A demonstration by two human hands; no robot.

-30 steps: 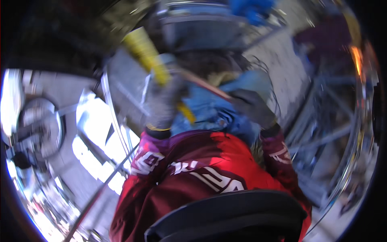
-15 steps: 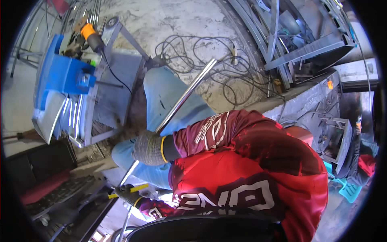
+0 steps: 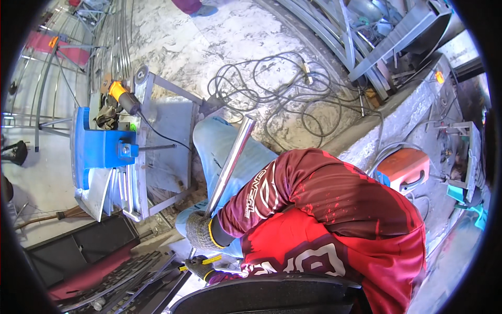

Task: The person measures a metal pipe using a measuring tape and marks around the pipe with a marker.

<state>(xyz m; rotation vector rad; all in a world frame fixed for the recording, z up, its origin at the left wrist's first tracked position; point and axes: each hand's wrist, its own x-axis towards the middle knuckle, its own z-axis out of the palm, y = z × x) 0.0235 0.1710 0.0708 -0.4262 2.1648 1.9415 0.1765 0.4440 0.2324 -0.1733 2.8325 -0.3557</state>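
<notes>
A shiny round metal tube [image 3: 230, 162] slants across my lap, its open end raised beyond my knee. My right hand [image 3: 201, 230], in a grey knitted glove with a yellow-edged cuff, is closed around the tube's lower part. Just below it, my left hand [image 3: 197, 268] wears a similar glove, with its fingers curled. A yellow measuring tape [image 3: 212, 259] crosses that hand and sticks out on both sides. The tube's lower end passes close to the left hand, where the right hand partly hides it. My jeans [image 3: 214, 149] are under the tube.
A blue machine [image 3: 104, 149] and an angle grinder [image 3: 124, 96] with orange housing sit on a metal stand [image 3: 170, 141] at left. Black cable [image 3: 285, 94] lies coiled on the floor. Metal frames [image 3: 387, 47] stand far right, an orange case [image 3: 405, 167] nearer. Another person's foot [image 3: 204, 10] shows at top.
My two hands are closer together, and the tube stands steeper with its far end larger in view. The whole view has shifted. Another person's foot has appeared at the top.
</notes>
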